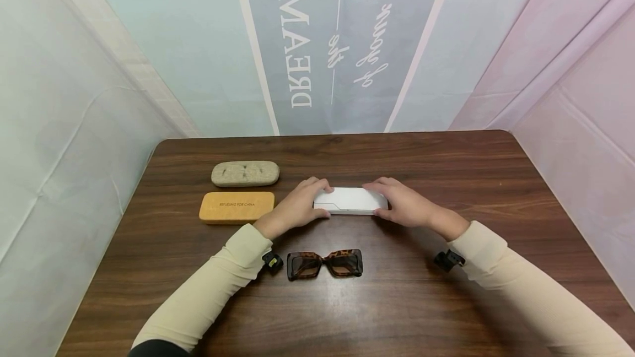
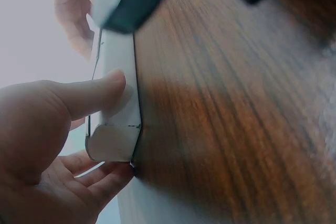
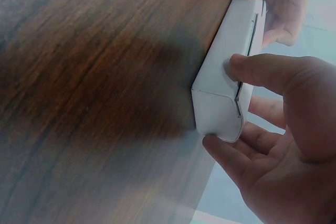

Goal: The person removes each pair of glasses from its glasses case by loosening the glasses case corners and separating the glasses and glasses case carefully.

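Note:
A white glasses case (image 1: 349, 201) lies lengthwise across the middle of the table, its lid down. My left hand (image 1: 297, 203) grips its left end, thumb on the near long side and fingers round the far side. At the opposite end my right hand (image 1: 409, 203) holds it in the same way. In the left wrist view the left thumb (image 2: 100, 94) presses the case's side wall. The right wrist view has the right thumb (image 3: 262, 69) against that wall, with a fingertip at the end face. Tortoiseshell sunglasses (image 1: 324, 264) rest folded out in front of the case, nearer me.
To the left, a yellow case (image 1: 237, 207) with printed lettering lies beside my left wrist. Behind it sits a beige fabric case (image 1: 245, 174). The brown wooden table (image 1: 496, 180) meets hanging cloth (image 1: 208, 70) at the back and both sides.

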The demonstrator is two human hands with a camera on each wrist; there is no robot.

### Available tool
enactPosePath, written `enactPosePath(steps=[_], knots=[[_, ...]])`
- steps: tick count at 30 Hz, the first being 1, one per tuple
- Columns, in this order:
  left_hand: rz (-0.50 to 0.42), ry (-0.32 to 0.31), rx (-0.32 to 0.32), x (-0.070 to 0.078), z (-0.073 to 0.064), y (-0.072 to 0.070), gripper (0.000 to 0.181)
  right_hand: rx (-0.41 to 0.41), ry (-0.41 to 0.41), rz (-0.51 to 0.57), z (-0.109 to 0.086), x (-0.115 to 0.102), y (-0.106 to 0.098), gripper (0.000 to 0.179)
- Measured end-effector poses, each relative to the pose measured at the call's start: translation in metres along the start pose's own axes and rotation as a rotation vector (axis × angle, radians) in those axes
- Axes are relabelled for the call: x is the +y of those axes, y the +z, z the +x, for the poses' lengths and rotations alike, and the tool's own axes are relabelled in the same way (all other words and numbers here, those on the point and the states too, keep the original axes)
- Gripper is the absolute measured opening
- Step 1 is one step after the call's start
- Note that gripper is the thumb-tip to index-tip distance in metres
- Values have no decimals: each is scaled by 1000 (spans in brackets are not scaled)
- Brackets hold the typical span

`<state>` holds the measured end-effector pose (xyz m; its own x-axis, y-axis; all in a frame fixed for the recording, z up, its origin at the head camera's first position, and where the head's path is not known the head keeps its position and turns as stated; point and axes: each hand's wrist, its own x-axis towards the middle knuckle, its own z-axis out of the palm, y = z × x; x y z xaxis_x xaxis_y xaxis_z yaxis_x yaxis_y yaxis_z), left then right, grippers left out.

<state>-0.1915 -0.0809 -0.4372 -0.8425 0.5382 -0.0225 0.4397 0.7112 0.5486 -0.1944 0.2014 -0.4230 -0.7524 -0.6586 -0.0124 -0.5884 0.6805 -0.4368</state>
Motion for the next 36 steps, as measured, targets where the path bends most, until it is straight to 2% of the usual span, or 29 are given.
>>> enactPosePath(steps=[15,21,29,36], knots=[[54,50,-21,0,-2,-2,48,24,7,-24,-2,3,4,63],[77,40,-49,0,-2,-4,50,26,2,-22,-1,2,3,63],[80,30,-48,0,3,-8,54,19,8,-29,-2,3,-3,63],[80,35,-42,4,13,-14,56,45,15,-35,-1,6,-13,62]])
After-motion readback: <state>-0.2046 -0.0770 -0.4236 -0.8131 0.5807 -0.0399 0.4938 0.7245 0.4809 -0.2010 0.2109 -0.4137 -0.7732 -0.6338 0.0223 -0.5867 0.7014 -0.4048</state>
